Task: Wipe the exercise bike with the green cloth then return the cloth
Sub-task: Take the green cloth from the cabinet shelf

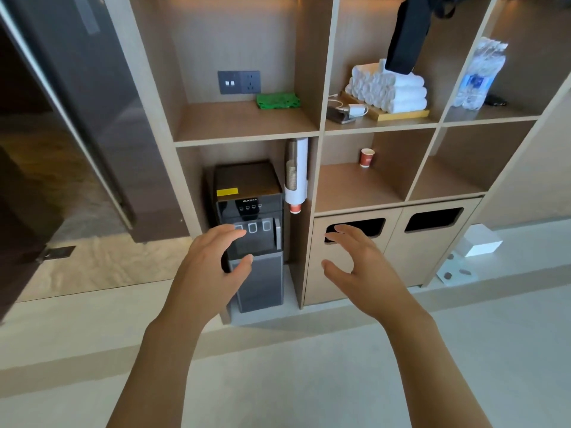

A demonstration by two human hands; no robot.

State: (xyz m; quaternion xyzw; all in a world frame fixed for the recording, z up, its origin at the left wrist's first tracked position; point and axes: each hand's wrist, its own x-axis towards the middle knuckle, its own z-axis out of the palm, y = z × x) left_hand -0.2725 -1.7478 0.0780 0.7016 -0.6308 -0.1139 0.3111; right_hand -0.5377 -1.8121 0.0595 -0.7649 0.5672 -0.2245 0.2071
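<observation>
A folded green cloth [278, 100] lies at the back right of the upper left shelf compartment [241, 125], just below a grey wall socket plate. My left hand [213, 264] and my right hand [358, 267] are held out in front of me, well below the cloth, fingers spread and curled, holding nothing. The left hand overlaps the front of a black water dispenser; the right hand is in front of a wooden bin door. No exercise bike is in view.
A black water dispenser [250, 223] stands in the lower left compartment with a cup holder tube [296, 174] beside it. Rolled white towels [389, 88], a charger, a paper cup [366, 157] and bottled water [479, 78] fill other shelves. A dark door [92, 118] stands open at left.
</observation>
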